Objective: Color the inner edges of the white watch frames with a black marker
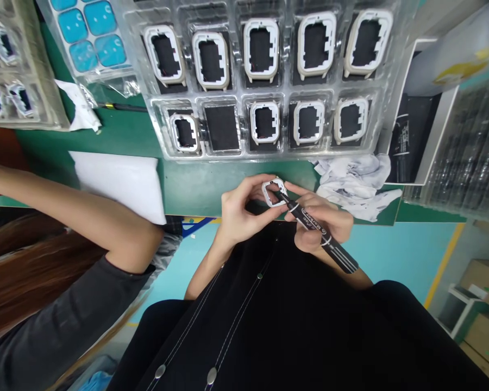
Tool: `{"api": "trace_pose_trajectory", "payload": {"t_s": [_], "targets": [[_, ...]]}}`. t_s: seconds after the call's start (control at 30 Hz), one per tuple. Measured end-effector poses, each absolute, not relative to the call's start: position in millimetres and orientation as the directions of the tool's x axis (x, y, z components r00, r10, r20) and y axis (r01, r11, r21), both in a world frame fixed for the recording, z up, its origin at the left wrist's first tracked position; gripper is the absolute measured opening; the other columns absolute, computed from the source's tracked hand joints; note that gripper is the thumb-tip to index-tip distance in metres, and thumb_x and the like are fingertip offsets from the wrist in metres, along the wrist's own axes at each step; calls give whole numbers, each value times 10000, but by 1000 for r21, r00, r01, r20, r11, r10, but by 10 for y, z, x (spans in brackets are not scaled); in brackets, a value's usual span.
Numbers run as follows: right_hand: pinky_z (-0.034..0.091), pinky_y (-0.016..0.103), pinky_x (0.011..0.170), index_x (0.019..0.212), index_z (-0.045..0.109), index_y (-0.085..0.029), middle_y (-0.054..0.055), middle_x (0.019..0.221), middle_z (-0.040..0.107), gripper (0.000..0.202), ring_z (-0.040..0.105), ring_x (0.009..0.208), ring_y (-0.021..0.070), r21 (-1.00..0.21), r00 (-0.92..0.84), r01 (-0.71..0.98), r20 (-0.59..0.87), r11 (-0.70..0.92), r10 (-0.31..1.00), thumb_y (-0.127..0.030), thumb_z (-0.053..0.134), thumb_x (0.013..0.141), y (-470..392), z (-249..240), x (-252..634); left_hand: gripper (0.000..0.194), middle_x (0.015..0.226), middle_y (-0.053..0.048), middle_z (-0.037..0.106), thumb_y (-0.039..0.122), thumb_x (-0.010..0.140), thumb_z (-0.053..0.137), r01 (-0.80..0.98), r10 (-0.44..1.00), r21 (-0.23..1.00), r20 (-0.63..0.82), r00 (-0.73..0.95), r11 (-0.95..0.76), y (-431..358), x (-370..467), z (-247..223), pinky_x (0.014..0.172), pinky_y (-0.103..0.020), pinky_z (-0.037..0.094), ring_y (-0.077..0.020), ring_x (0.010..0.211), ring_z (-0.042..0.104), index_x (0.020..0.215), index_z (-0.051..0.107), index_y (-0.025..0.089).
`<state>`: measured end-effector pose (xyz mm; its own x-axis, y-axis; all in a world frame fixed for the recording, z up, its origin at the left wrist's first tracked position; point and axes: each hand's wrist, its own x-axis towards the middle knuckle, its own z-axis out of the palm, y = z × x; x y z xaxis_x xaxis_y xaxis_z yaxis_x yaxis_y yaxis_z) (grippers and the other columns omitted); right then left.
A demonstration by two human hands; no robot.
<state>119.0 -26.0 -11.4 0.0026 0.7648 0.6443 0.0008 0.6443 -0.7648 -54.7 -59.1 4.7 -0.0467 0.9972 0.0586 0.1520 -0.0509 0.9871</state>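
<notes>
My left hand (244, 210) grips a small white watch-case frame (265, 194) between thumb and fingers, just off the table's front edge. A black marker pen (321, 234) is in my right hand (328, 217), its tip touching or very near the frame's inner edge. Beyond my hands, a clear plastic tray (236, 158) holds two rows of similar white frames on black pads. One compartment in the nearer row shows only its black pad (222, 128).
A co-worker's arm (77, 209) reaches in from the left. White sheets (120, 182) lie beside it on the green table (191, 187). Crumpled white cloth (352, 182) and an open box (427, 136) are at right; blue pads (100, 19) lie at back left.
</notes>
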Motion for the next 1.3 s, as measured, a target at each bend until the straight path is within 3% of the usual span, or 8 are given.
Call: {"api": "trace_pose_trajectory", "payload": {"t_s": [0.17,0.27,0.43,0.57,0.93,1.03,1.17,1.3], "targets": [[835,451,742,1268,679,-319,-81,812,748,196,728,573,166,-756,73,112,654,645,753,-305,769,1094,-252,-63,1147,507,1152,-45,909,416,966,1002,159,995,985,83,-60,-72,-564,-530,78,886,-288,766,-186,907,894,1395,791,248],[817,422,752,1267,690,-285,-52,845,723,232,737,641,173,-767,60,90,640,635,766,-257,783,1056,-245,-2,1136,499,1147,-30,907,333,958,1006,128,992,987,103,-67,-93,-556,-526,77,886,-260,755,-160,884,884,1400,792,247],[761,402,674,1306,680,-301,-39,874,649,250,666,670,180,-794,64,55,608,605,792,-307,758,1068,-229,7,1135,529,1166,-48,904,330,936,1025,152,990,983,114,-85,-100,-556,-522,49,911,-274,758,-178,919,893,1396,790,213],[718,392,625,1419,655,-307,-25,928,674,395,671,671,184,-764,118,31,643,644,757,-277,780,1045,-244,-55,1135,558,1190,-54,900,327,935,1032,155,987,981,134,-84,-120,-565,-526,21,926,-286,757,-194,959,900,1424,781,226],[748,563,707,1560,528,-450,43,1062,763,410,803,870,307,-734,37,226,663,640,748,-521,562,1157,-387,-262,1288,591,1231,-55,891,280,970,996,146,980,972,194,-51,-185,-586,-506,-29,974,-310,757,-187,978,886,1503,744,254],[748,578,734,1609,491,-455,75,1163,774,461,832,938,321,-721,-48,248,657,647,752,-612,525,1177,-420,-313,1359,576,1241,-62,891,311,992,979,185,977,963,208,-55,-195,-589,-499,-58,958,-311,759,-186,975,885,1512,737,246],[749,529,703,1578,535,-437,100,1247,745,405,847,971,303,-683,-78,300,678,665,731,-568,508,1195,-459,-393,1423,570,1242,-63,879,362,1035,943,256,972,944,227,-57,-206,-600,-475,-85,931,-300,749,-171,953,866,1542,713,244],[775,602,779,1547,605,-438,115,1384,678,440,831,1050,329,-717,-21,342,641,608,767,-537,685,1126,-500,-453,1420,520,1250,-73,820,428,1047,934,456,934,851,343,-102,-263,-607,-461,13,853,-316,726,-178,948,812,1492,738,243]]}}
